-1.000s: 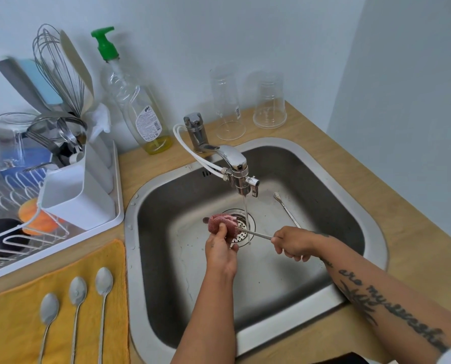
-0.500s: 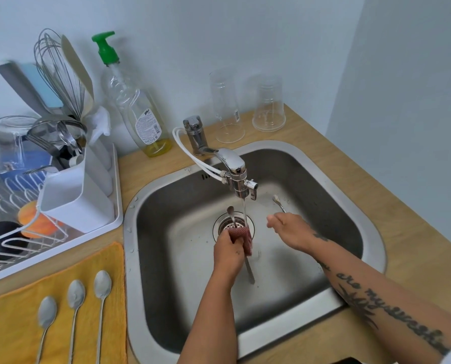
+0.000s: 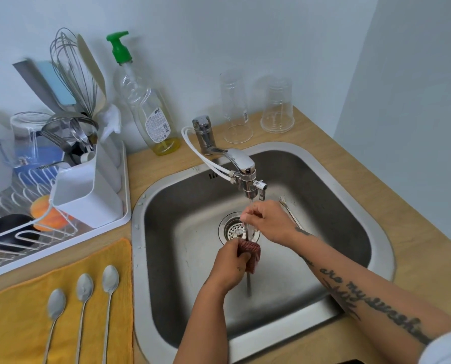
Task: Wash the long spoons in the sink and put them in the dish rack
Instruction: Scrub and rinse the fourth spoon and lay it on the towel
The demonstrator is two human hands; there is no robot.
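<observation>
Scanning from the left: dish rack (image 3: 14, 248) sits on the worktop (image 3: 371, 179) at the far left, already crowded. White cutlery holder (image 3: 88, 195) in its near corner, whisk (image 3: 69, 72) and other utensils standing in it. A dark bowl and something orange lie among the wires.

Below the rack, a yellow cloth (image 3: 17, 319) carries three long spoons (image 3: 84, 285) side by side, bowls pointing away from the person, handles running off the bottom edge. Whether these are washed or waiting, cannot tell.

Soap bottle (image 3: 151, 111) with green pump stands behind the sink (image 3: 193, 258), just left of the tap (image 3: 241, 164). Thin stream of water running.

Step in hand: scrubbing one spoon (image 3: 248, 285) under the stream. Left hand (image 3: 229, 266) is closed around a reddish scrubbing pad (image 3: 250, 252), the pad wrapped about the spoon's handle; the handle's lower end pokes out below the pad. Right hand (image 3: 269, 222) pinches the spoon's upper end beneath the spout, fingers curled in; the spoon's bowl is hidden behind them.

One more spoon (image 3: 288, 210) lies on the sink floor to the right, partly behind the right wrist. Two clear cups stand upside down on the worktop behind.

Judgement: mid-wash. Next move likely calls for rinsing off suds, freeing the spoon from the pad, then carrying it left across the worktop to the cutlery holder, threading it in among the utensils there.
</observation>
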